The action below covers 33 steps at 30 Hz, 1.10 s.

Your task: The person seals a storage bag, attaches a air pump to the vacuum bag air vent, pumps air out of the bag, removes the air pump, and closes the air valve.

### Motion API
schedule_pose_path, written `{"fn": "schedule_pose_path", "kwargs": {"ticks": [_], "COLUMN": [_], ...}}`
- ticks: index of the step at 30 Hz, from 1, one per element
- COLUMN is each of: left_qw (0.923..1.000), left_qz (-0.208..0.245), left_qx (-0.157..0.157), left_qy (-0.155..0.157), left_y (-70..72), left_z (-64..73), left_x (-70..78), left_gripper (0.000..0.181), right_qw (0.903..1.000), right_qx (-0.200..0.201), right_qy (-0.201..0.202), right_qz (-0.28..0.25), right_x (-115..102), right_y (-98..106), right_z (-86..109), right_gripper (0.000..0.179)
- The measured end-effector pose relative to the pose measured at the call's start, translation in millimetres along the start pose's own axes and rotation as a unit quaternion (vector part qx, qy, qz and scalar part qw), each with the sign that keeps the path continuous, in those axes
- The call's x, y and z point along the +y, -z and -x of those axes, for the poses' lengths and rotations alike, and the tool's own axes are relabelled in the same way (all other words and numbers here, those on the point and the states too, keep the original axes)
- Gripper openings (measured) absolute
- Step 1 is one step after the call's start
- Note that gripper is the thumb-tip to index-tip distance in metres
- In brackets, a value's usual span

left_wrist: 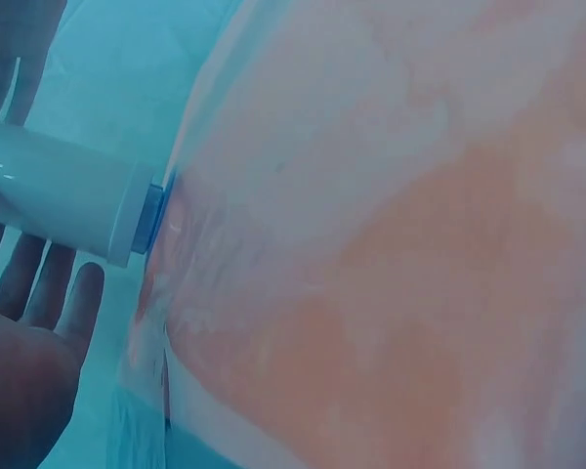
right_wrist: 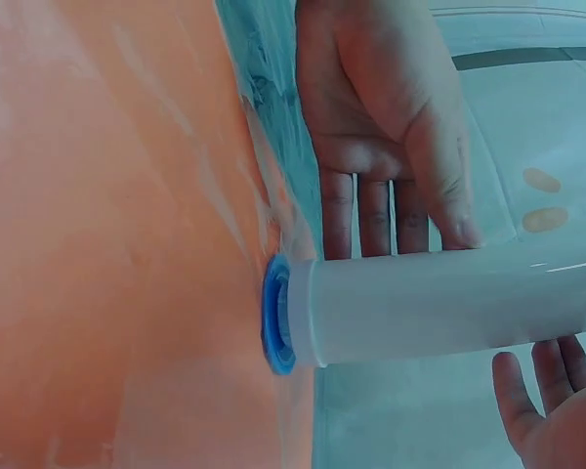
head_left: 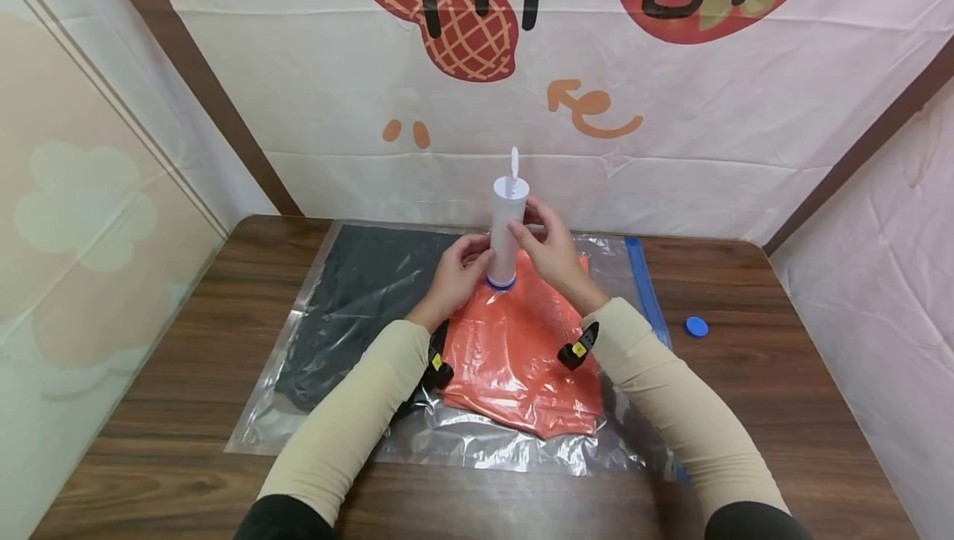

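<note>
A white hand pump (head_left: 506, 238) stands upright on the blue valve (right_wrist: 277, 315) of a clear vacuum storage bag (head_left: 522, 453). A slim white handle (head_left: 514, 161) sticks up from its top. My left hand (head_left: 456, 279) holds the pump's lower left side, thumb toward me and fingers behind. Higher on the right side, my right hand (head_left: 555, 254) holds it, thumb in front. Inside the bag lie orange folded fabric (head_left: 522, 358) and dark folded fabric (head_left: 358, 300). In the left wrist view the pump's base meets the bag.
A small round blue cap (head_left: 696, 326) lies on the wooden table (head_left: 760, 407), right of the bag. The bag's blue zip edge (head_left: 647, 283) runs along its right side. A printed cloth wall (head_left: 313, 84) rises behind the table.
</note>
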State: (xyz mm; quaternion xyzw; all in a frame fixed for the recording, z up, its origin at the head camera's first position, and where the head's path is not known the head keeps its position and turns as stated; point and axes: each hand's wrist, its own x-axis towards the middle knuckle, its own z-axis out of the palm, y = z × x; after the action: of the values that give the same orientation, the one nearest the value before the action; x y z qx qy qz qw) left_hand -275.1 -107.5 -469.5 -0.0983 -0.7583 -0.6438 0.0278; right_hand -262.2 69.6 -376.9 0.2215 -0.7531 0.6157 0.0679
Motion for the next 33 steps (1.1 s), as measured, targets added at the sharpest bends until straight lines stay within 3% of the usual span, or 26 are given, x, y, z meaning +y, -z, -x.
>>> {"fn": "schedule_pose_path", "kwargs": {"ticks": [4, 10, 18, 28, 33], "left_qw": [0.9999, 0.9991, 0.9995, 0.9997, 0.9997], "left_qz": [-0.004, 0.027, 0.025, 0.008, 0.003], "left_qx": [0.012, 0.024, 0.003, -0.006, 0.007], "left_qy": [-0.002, -0.023, -0.020, -0.022, -0.025], "left_y": [-1.1, -2.5, -3.3, -1.5, 0.9], "left_z": [-0.4, -1.6, -2.0, 1.0, 1.4], "left_x": [0.5, 2.0, 5.6, 7.3, 5.5], "left_gripper": [0.033, 0.038, 0.051, 0.049, 0.043], "right_qw": [1.0000, 0.9999, 0.9994, 0.9996, 0.9994], "right_qx": [-0.001, 0.001, 0.015, -0.005, 0.012], "right_qy": [0.003, -0.009, -0.018, -0.025, -0.031], "right_qz": [0.000, -0.007, -0.025, -0.008, -0.011], "right_x": [0.0, 1.4, 44.5, 44.1, 47.1], "right_y": [-1.4, -5.3, -8.0, -4.7, -5.7], "right_z": [1.3, 2.2, -6.5, -4.1, -4.0], "right_gripper": [0.046, 0.049, 0.058, 0.052, 0.053]}}
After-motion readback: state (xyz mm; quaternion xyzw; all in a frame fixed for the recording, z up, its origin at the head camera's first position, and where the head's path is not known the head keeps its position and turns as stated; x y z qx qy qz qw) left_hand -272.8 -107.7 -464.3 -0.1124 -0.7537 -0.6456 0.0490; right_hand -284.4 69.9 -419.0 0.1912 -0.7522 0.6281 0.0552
